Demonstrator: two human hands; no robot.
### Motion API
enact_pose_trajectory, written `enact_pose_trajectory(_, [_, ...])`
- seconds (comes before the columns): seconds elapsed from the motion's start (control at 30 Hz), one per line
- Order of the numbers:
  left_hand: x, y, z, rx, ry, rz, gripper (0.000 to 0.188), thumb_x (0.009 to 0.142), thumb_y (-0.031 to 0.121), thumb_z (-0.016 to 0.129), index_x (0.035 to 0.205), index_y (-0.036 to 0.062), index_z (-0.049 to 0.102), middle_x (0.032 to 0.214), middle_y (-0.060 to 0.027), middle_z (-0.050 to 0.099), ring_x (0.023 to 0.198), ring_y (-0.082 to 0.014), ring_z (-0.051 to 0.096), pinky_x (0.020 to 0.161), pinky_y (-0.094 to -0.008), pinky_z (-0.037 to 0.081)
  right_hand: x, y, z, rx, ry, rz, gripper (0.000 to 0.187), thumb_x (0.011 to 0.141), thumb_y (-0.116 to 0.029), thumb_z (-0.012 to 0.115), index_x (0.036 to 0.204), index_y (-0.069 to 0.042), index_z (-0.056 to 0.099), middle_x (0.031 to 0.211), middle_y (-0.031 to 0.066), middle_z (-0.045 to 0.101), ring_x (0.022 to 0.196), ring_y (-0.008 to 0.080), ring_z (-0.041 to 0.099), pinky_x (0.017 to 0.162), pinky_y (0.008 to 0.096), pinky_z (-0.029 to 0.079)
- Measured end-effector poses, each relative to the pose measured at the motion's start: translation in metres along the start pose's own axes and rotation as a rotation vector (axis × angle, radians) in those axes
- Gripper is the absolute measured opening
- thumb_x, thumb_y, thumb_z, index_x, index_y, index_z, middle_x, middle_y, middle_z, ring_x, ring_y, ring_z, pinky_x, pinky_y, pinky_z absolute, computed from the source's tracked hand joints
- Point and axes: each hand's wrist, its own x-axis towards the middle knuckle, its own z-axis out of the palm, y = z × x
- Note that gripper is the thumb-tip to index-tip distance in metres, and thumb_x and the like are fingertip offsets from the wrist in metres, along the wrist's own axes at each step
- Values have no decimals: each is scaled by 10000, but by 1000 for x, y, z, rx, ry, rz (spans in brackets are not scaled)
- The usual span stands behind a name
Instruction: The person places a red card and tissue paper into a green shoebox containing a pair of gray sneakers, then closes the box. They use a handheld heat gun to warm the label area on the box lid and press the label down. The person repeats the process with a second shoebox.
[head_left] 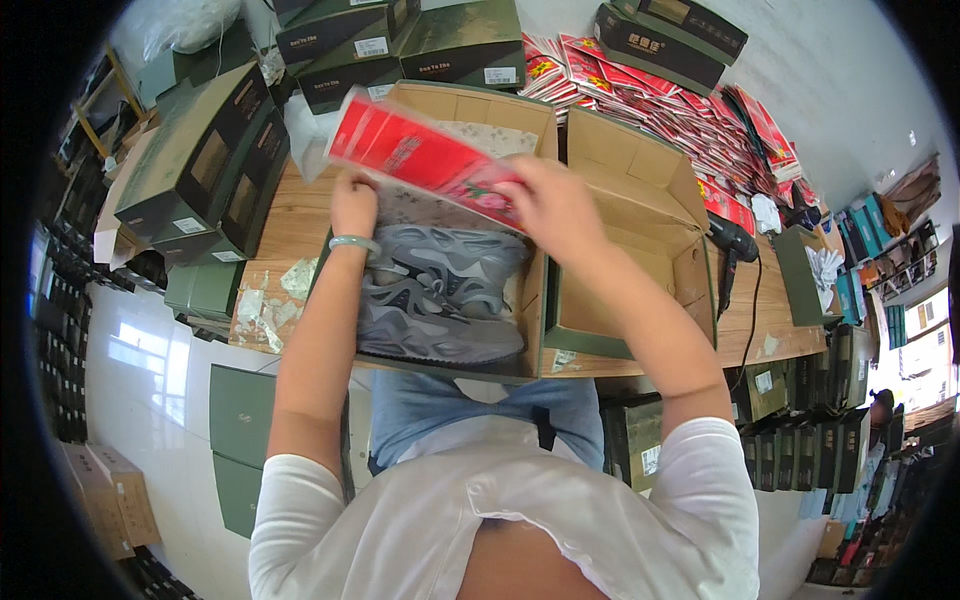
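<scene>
Floor [150, 345], pale and glossy, seen left of the open shoe box [537, 290], the landmark for all places here. Wood-grained table [775, 290] beneath that box; torn pale scraps [262, 312] on its top, to the left. Dark green boxes [190, 150] stacked left of the landmark, others behind it. Heap of red packets [650, 85] behind it to the right. Second open shoe box [620, 260] just beside it, right; black hair dryer [735, 240] farther right. Progress, as judged: grey shoes [440, 290] already inside the landmark box; patterned paper [430, 207] not over them, lid not shut. Red printed packet [410, 150], motion-blurred, above the box's far part. Right hand [555, 205] pinches the packet's right end; left hand [353, 205] at the box's left side, near the packet's other end, grasp cannot be told.
</scene>
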Motion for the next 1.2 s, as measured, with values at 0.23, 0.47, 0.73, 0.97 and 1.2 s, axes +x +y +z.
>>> enact_pose_trajectory(0.23, [9, 27, -23, -823, 640, -62, 185, 900, -50, 421, 1060, 17, 486, 998, -93, 566, 889, -169, 577, 853, -286, 494, 13, 26, 81, -240, -269, 91, 91, 848, -154, 668, 866, -67, 650, 793, 211, 677, 791, 418, 660, 677, 504, 519])
enact_pose_trajectory(0.47, [2, 31, -14, -717, 502, -71, 176, 875, -19, 488, 1043, 5, 534, 971, -80, 593, 868, -166, 581, 824, -292, 493, 0, 40, 123, -314, -414, 77, 100, 803, -130, 647, 870, -85, 706, 778, 197, 690, 791, 383, 688, 685, 486, 538])
enact_pose_trajectory(0.73, [2, 3, 4, -474, 110, -120, 150, 877, 1, 531, 1017, 7, 587, 918, -96, 665, 859, -176, 626, 820, -293, 491, 4, 42, 136, -362, -545, 218, 158, 766, -51, 610, 843, -16, 744, 871, 228, 710, 870, 383, 708, 759, 466, 568])
enact_pose_trajectory(0.97, [-23, 27, 0, 188, -200, 107, 187, 880, 139, 557, 1013, 98, 681, 970, -105, 735, 954, -310, 685, 880, -404, 504, 11, 48, 134, -259, -530, 271, 197, 779, -81, 619, 913, -30, 753, 948, 234, 711, 890, 382, 699, 812, 452, 559])
enact_pose_trajectory(1.2, [-19, 15, 4, 236, -53, 197, 288, 849, 108, 556, 1123, 110, 645, 1083, -132, 680, 1035, -356, 625, 905, -467, 478, 28, 100, 81, -88, -26, 658, 399, 819, -276, 694, 1129, -25, 673, 1111, 233, 679, 1043, 387, 653, 890, 431, 535])
